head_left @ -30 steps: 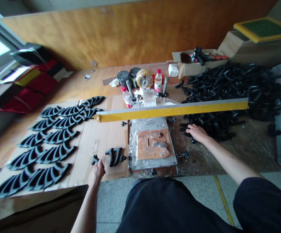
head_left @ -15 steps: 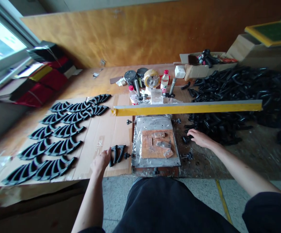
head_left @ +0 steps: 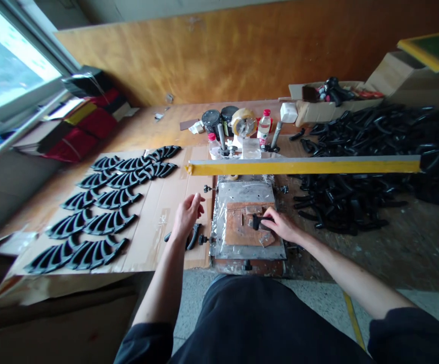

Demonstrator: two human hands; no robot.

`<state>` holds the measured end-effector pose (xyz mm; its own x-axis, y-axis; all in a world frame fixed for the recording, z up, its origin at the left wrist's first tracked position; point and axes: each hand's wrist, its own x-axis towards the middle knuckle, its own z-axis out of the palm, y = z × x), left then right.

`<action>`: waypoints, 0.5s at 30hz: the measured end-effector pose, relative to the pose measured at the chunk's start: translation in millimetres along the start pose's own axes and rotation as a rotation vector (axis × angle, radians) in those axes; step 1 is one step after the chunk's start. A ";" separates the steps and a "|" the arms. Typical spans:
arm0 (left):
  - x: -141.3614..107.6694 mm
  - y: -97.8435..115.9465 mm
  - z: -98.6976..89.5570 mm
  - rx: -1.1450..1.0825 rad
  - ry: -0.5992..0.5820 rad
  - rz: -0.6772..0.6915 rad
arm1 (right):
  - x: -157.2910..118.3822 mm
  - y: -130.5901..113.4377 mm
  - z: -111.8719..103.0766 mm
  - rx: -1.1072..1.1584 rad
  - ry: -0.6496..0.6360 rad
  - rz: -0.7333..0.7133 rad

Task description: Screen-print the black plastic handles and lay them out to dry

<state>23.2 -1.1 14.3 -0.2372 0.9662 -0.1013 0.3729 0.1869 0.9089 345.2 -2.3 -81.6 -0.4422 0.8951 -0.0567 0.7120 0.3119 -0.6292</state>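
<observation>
Fanned rows of curved black pieces point(head_left: 110, 225) line the flat, creased cardboard point(head_left: 154, 202), where the left hand point(head_left: 187, 216), now lifted off its piece, hovers with fingers loosely curled, grip released. The right hand point(head_left: 283, 225), wrist angled inward, has left the tangled glossy heap point(head_left: 386, 136) and grips a dark piece point(head_left: 259, 221) over the brown board point(head_left: 234, 235) on the scuffed metal plate point(head_left: 245, 190).

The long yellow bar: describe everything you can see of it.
The long yellow bar is straight and narrow, with a yellow front, a pale grey top edge and a rough, tape-like left end. Its material is unclear. It lies crosswise in view, from above the cardboard to across the pile of black parts. Its support is not clear. Neither the left hand nor the right hand touches it.
</observation>
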 end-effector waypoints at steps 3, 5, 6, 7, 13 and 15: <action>8.5 42.1 15.5 -0.146 -0.007 0.148 | 19.3 -29.1 20.5 -0.260 0.008 -0.082; 11.3 64.8 23.1 -0.232 0.015 0.226 | 28.5 -34.6 27.3 -0.403 0.071 -0.113; 11.6 73.8 26.2 -0.276 0.023 0.257 | 31.6 -34.8 28.4 -0.442 0.096 -0.122; 11.2 81.0 28.9 -0.317 0.023 0.282 | 33.7 -34.3 28.6 -0.461 0.115 -0.130; 2.1 93.0 40.8 -0.383 -0.011 0.278 | 33.9 -37.1 32.5 -0.326 0.131 -0.381; -3.1 88.0 41.3 -0.366 -0.004 0.270 | 29.4 -36.4 35.5 -0.255 0.023 -0.521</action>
<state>93.7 19.6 77.9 -0.1708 0.9725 0.1582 0.0793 -0.1464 0.9860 286.9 1.4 -87.9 -0.7595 0.6088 0.2293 0.5139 0.7775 -0.3624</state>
